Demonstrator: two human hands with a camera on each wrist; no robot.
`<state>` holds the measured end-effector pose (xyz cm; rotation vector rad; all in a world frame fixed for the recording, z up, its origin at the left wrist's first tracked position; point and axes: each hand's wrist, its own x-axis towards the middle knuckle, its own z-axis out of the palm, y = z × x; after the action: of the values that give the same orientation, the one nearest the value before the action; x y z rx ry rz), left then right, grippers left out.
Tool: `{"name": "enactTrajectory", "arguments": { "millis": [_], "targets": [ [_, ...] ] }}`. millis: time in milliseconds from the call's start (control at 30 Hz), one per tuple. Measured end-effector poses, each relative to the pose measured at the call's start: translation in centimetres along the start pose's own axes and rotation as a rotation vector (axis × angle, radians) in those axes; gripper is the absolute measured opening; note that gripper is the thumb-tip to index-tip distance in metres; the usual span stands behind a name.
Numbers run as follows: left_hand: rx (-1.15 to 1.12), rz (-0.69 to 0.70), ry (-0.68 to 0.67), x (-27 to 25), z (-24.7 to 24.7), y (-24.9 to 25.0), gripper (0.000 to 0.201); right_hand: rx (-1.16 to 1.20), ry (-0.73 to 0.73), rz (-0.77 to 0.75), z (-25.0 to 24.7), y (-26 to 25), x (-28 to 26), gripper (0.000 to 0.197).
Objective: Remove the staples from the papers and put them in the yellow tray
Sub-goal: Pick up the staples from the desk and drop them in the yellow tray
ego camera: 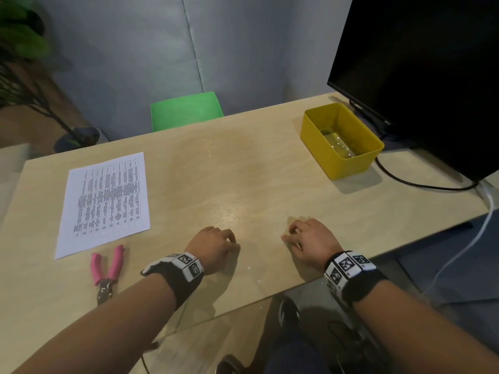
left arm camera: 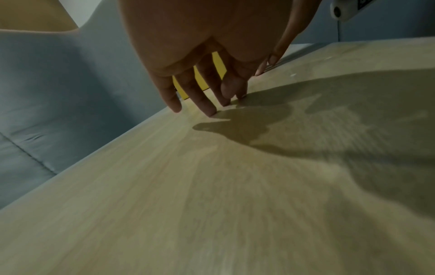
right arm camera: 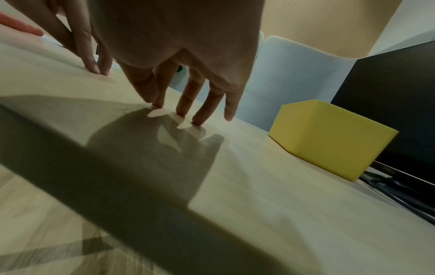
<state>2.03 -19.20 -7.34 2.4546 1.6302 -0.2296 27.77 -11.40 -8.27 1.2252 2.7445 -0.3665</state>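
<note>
The printed papers lie flat at the table's left. Pink-handled pliers lie just below them, jaws toward me. The yellow tray stands at the back right beside the monitor, with small specks on its bottom; its side shows in the right wrist view. My left hand rests on the table near the front edge, fingertips touching the wood, holding nothing. My right hand rests the same way to its right, fingertips on the table, empty. No staple is visible on the papers.
A black monitor with its cables fills the back right. A green chair stands behind the wooden table, and a potted plant is at the far left. Shoes and floor show below the front edge.
</note>
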Motion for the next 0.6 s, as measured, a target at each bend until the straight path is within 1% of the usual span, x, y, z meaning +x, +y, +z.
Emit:
{"name": "enactTrajectory", "arguments": {
  "millis": [67,100,167,233,300,367,400,467,500,533,600],
  "targets": [
    [0.003,0.01,0.001,0.1,-0.1,0.0,0.039,0.026,-0.006,0.024,-0.1,-0.1,0.7,0.034],
    [0.02,0.02,0.011,0.1,0.0,0.0,0.035,0.039,-0.013,0.035,-0.2,-0.2,0.9,0.034],
    [0.039,0.01,-0.027,-0.1,0.0,-0.4,0.021,0.037,-0.022,0.042,-0.3,-0.4,1.4,0.034],
    [0.055,-0.011,-0.042,-0.2,0.9,-0.7,0.027,0.023,-0.022,0.042,-0.4,-0.7,1.6,0.034],
    [0.006,-0.054,-0.051,-0.6,0.6,-0.4,0.023,0.067,-0.007,0.06,-0.5,-0.9,1.8,0.032],
    [-0.15,-0.125,-0.003,-0.3,0.2,-0.3,0.042,0.177,-0.002,0.12,-0.7,-0.8,2.1,0.03],
    [-0.285,-0.221,-0.016,-0.3,-0.4,-0.1,0.044,0.221,-0.007,0.147,-0.7,-0.8,2.2,0.029],
    [-0.509,-0.371,0.023,-0.3,-0.9,0.2,0.042,0.263,-0.005,0.177,-0.7,-0.7,2.4,0.024],
    [-0.552,-0.393,0.062,-0.3,-0.9,0.3,0.048,0.269,0.006,0.182,-0.6,-0.7,2.5,0.021],
    [-0.539,-0.386,0.072,-0.4,-1.0,0.6,0.055,0.272,0.02,0.183,-0.6,-0.8,2.6,0.019],
    [-0.487,-0.345,0.045,-0.5,-1.0,0.8,0.072,0.281,0.039,0.177,-0.5,-0.7,2.7,0.018]
  ]
}}
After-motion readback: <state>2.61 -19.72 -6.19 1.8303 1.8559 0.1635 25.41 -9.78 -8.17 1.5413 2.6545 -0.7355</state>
